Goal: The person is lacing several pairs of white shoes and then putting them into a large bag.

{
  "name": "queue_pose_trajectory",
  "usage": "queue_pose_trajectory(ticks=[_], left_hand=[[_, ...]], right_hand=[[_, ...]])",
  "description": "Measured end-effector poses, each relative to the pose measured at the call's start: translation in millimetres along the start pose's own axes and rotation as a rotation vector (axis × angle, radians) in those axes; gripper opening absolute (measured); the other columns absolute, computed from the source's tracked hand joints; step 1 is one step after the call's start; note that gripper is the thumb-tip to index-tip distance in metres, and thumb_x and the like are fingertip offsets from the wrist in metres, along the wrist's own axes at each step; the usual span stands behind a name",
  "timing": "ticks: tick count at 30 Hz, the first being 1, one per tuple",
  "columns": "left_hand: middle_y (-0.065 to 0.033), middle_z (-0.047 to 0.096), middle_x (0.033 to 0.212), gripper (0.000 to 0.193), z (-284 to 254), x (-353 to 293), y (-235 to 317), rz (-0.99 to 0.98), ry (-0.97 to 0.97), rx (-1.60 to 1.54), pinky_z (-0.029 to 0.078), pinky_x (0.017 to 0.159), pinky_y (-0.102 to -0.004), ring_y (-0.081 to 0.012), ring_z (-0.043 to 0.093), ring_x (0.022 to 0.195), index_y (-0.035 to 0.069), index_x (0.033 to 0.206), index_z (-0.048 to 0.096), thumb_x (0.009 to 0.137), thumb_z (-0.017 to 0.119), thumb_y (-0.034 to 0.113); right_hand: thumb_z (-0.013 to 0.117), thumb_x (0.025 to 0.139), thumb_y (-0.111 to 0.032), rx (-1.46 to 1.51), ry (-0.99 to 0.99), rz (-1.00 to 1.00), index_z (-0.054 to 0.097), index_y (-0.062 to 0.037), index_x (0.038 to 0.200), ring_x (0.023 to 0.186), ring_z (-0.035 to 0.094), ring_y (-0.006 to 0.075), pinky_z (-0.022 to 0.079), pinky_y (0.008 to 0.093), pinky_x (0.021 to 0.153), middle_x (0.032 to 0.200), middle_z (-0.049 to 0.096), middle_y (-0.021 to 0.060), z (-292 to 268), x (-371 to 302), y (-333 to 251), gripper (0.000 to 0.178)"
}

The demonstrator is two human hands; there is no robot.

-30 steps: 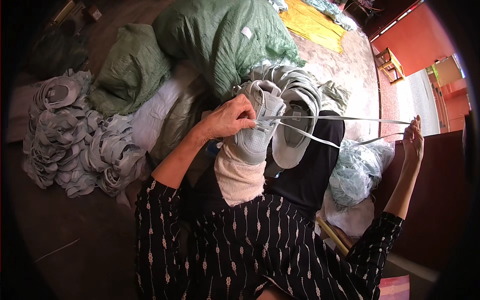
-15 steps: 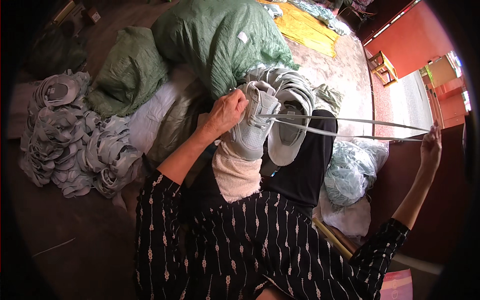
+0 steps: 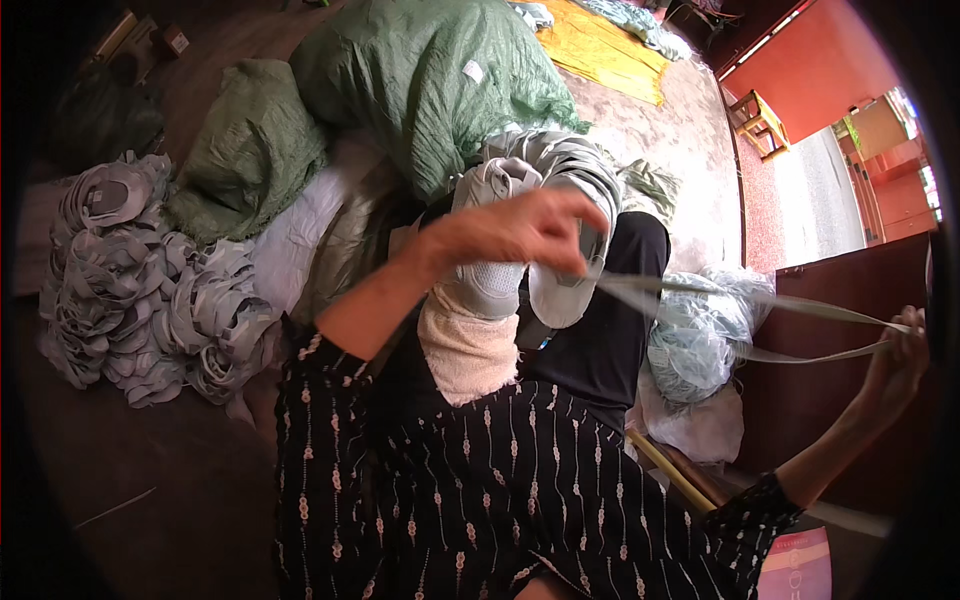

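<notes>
Looks to me like you're mid-lacing, at the pull-through part. Your right hand [image 3: 900, 350] is way out to the side, fingers closed on the pale lace [image 3: 845, 315], and two strands run back toward your lap with a bit of sag in them. The gray shoe [image 3: 492, 292] sits toe toward you on the cream cloth [image 3: 467, 350], right beside another gray upper [image 3: 557, 302]. Your left hand [image 3: 520, 230] is across the front of it, hiding most of the eyelets — it's blurry, fingertips right by the near end of the lace, so I can't tell if you're pinching it or just guiding it. I'd say the next move calls for taking out that slack evenly — steady the shoe and keep the strands from twisting.
</notes>
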State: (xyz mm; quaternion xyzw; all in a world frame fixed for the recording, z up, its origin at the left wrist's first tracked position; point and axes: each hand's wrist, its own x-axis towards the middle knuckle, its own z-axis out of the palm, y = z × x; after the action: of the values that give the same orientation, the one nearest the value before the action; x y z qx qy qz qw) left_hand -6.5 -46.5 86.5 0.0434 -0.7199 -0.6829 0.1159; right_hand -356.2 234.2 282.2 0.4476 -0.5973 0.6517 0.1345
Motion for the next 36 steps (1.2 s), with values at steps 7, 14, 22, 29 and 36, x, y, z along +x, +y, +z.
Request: queue_pose_trajectory(ticks=[7,14,22,29,36], left_hand=[[0.0019,0.043,0.070,0.027,-127.0,-101.5,-44.8,0.283,0.764,-1.015,0.034,0.048,-0.0195,-0.0074,0.039,0.056,-0.001,0.113,0.050,0.091,0.053,0.015],[-0.0004,0.052,0.072,0.013,-219.7,-199.2,-93.7,0.035,1.444,-0.870,0.036,0.051,-0.0230,-0.0107,0.049,0.062,0.002,0.099,0.056,0.092,0.048,0.010],[-0.0042,0.056,0.074,0.016,-273.2,-343.2,-95.3,0.269,1.436,-1.025,0.037,0.047,-0.0243,-0.0125,0.048,0.058,0.000,0.098,0.054,0.093,0.041,0.009],[-0.0027,0.058,0.081,0.015,-228.6,-424.0,-114.0,0.280,1.830,-0.796,0.029,0.042,-0.0192,-0.0071,0.039,0.052,0.002,0.102,0.054,0.094,0.044,0.010],[-0.0016,0.060,0.082,0.017,-155.1,-270.1,-109.4,-0.130,1.397,-0.358,0.028,0.043,-0.0165,-0.0043,0.038,0.051,0.006,0.101,0.059,0.089,0.056,0.017]], right_hand=[[0.050,0.092,-0.009,0.824,-0.188,0.629,0.031,-0.0021,0.138,0.091,0.059,0.0185,0.050,0.0288,0.089,0.098,0.060,0.0134,-30.5,-68.3,123.3,0.050],[0.054,0.087,-0.004,0.491,-0.273,0.934,0.044,0.0060,0.121,0.055,0.039,0.0012,0.031,0.0143,0.047,0.072,0.046,-0.0033,70.3,-163.8,123.4,0.037],[0.051,0.091,-0.003,0.305,-0.759,0.664,0.055,0.0023,0.107,0.063,0.056,0.0077,0.044,0.0198,0.055,0.081,0.065,0.0064,256.2,-222.1,59.3,0.018],[0.063,0.086,-0.014,0.506,-0.769,1.164,0.061,0.0001,0.098,0.053,0.042,0.0016,0.032,0.0156,0.047,0.076,0.065,0.0035,274.1,-262.3,92.3,0.018],[0.067,0.083,-0.013,0.619,-0.780,1.189,0.054,0.0034,0.113,0.054,0.046,0.0010,0.030,0.0139,0.047,0.077,0.066,0.0059,267.9,-253.5,81.0,0.037]])
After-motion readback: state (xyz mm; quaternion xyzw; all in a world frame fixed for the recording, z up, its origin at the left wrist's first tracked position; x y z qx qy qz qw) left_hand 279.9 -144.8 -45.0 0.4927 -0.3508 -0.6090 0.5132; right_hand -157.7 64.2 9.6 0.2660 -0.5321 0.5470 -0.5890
